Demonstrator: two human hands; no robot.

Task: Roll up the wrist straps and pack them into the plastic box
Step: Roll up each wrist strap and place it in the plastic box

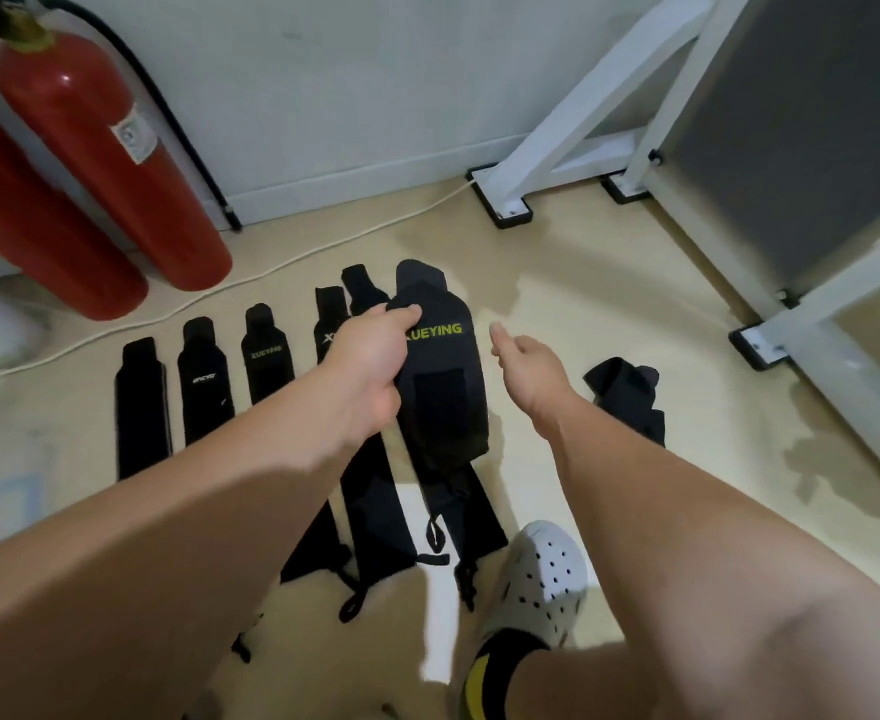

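Beige floor point(583, 283) met white wall point(349, 96); extinguishers point(105, 163) stood upper left, a frame point(557, 132) upper right. Straps point(204, 376) lay rowed mid-frame; the left grip point(370, 356) clutched one strap point(443, 387), and the right grip point(526, 361) hung loose, empty.

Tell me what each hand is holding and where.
The left hand grips a black wrist strap near its top end; the right hand holds nothing.

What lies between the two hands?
In the head view, the XUEYING strap, gripped by the left hand, is between them; a strip of bare floor separates it from the right hand.
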